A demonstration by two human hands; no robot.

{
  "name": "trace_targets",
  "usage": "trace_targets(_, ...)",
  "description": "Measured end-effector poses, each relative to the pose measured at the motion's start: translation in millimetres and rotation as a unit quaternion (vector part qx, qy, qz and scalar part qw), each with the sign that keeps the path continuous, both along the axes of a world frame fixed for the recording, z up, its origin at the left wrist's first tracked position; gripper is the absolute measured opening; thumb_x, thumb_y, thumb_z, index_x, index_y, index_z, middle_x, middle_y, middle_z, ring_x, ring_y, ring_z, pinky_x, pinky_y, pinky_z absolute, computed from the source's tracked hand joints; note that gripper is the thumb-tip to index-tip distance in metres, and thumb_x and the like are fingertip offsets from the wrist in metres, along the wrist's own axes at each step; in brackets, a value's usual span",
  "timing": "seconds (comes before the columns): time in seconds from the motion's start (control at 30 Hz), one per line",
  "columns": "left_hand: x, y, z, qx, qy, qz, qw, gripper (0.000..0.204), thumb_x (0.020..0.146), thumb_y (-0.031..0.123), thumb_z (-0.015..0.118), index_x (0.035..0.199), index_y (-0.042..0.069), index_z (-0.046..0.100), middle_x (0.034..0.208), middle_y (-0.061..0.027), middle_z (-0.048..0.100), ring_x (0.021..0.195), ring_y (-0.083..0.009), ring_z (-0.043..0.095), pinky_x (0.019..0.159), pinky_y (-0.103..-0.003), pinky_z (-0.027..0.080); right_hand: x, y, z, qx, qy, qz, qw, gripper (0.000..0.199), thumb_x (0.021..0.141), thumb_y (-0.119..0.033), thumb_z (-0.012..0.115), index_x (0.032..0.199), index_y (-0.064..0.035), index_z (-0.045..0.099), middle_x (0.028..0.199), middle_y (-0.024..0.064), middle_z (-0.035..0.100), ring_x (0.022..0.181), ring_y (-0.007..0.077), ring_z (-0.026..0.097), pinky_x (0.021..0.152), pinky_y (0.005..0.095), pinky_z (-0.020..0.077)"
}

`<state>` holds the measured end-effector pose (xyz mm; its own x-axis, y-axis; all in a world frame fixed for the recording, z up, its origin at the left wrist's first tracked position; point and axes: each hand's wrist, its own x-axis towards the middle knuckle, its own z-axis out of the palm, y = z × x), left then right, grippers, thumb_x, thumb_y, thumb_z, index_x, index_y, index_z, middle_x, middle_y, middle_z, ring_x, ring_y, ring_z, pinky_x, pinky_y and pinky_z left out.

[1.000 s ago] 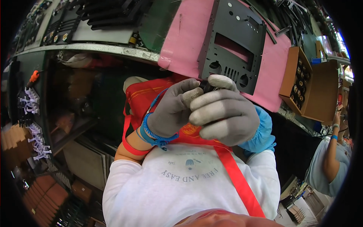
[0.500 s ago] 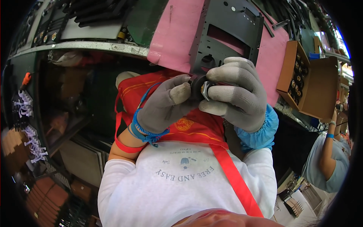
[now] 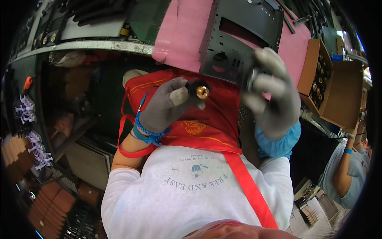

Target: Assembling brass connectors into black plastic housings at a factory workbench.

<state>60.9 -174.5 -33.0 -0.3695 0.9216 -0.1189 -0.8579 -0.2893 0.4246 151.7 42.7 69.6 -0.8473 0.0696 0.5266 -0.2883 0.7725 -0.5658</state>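
Observation:
My gloved left hand (image 3: pixel 164 106) is closed around a black round fitting with a brass core (image 3: pixel 203 93), its brass end turned upward over the red apron. To the right, my gloved right hand (image 3: pixel 278 99) is smeared by motion. Between its fingers and thumb is a dark, ring-like part (image 3: pixel 247 79), too blurred to name more exactly. Beyond both hands lies a dark grey sheet-metal panel (image 3: pixel 234 44), with a wide slot, a round hole and smaller cutouts. The right fingers partly overlap its near right corner.
The panel rests on a pink mat (image 3: pixel 179 38) on the workbench. To its right is an open cardboard box (image 3: pixel 340 93) holding several black fittings with brass centres (image 3: pixel 319 85). The bench's metal edge (image 3: pixel 99 47) runs left. Another person's arm (image 3: pixel 343 175) shows at far right.
My hands have drawn apart. The right one has moved right with the dark ring-like part, away from the fitting in my left hand, whose brass core now shows.

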Motion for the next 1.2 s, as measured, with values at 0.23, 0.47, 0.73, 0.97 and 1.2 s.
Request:
trace_targets(0.23, 5, 14, -5, -0.077, 0.002, 0.049, 0.996, 0.044, 0.096, 0.031, 0.056, 0.124, -0.004, 0.053, 0.116, -0.0142, 0.061, 0.102, -0.0237, 0.061, 0.093, -0.04, 0.048, -15, 26, -41, -0.072, -0.072, -0.05, 0.994, 0.022, 0.075, -0.005, 0.075, 0.092, -0.0014, 0.062, 0.113, 0.0151, 0.065, 0.095, 0.0313, 0.066, 0.079, 0.0354, 0.0533)
trace_targets(0.47, 2, 19, 7, -0.039, 0.06, -0.06, 0.996, 0.059, 0.092, 0.037, 0.062, 0.131, -0.005, 0.046, 0.118, -0.0146, 0.06, 0.103, -0.0239, 0.061, 0.092, -0.037, 0.05, -1, 18, -37, -0.081, -0.094, -0.002, 0.992, 0.023, 0.073, -0.003, 0.075, 0.092, -0.0014, 0.062, 0.114, 0.0163, 0.065, 0.091, 0.0316, 0.066, 0.076, 0.0353, 0.0529)
trace_targets(0.73, -2, 25, 14, -0.004, -0.011, -0.038, 0.999, 0.059, 0.091, 0.033, 0.064, 0.132, -0.005, 0.046, 0.119, -0.0154, 0.06, 0.102, -0.0251, 0.063, 0.09, -0.038, 0.052, -2, 23, -40, -0.111, -0.064, 0.022, 0.992, 0.023, 0.072, -0.001, 0.075, 0.092, -0.0013, 0.063, 0.116, 0.0181, 0.063, 0.089, 0.0304, 0.067, 0.075, 0.0332, 0.0534)
trace_targets(0.97, -6, 17, 27, -0.082, -0.07, -0.067, 0.992, 0.054, 0.095, 0.029, 0.058, 0.134, -0.005, 0.044, 0.122, -0.0152, 0.059, 0.111, -0.0257, 0.06, 0.095, -0.045, 0.052, -3, 28, -37, -0.116, -0.123, 0.078, 0.983, 0.024, 0.078, -0.002, 0.073, 0.097, 0.0001, 0.06, 0.123, 0.0233, 0.059, 0.104, 0.0286, 0.064, 0.086, 0.0336, 0.0514)
trace_targets(1.2, -2, 17, 44, -0.102, -0.068, -0.047, 0.991, 0.055, 0.098, 0.033, 0.053, 0.137, -0.005, 0.041, 0.124, -0.0132, 0.058, 0.113, -0.0228, 0.059, 0.094, -0.042, 0.053, -2, 26, -36, -0.123, -0.136, 0.089, 0.979, 0.023, 0.079, -0.002, 0.072, 0.097, 0.0002, 0.059, 0.124, 0.0242, 0.059, 0.104, 0.0277, 0.063, 0.087, 0.0334, 0.0504)
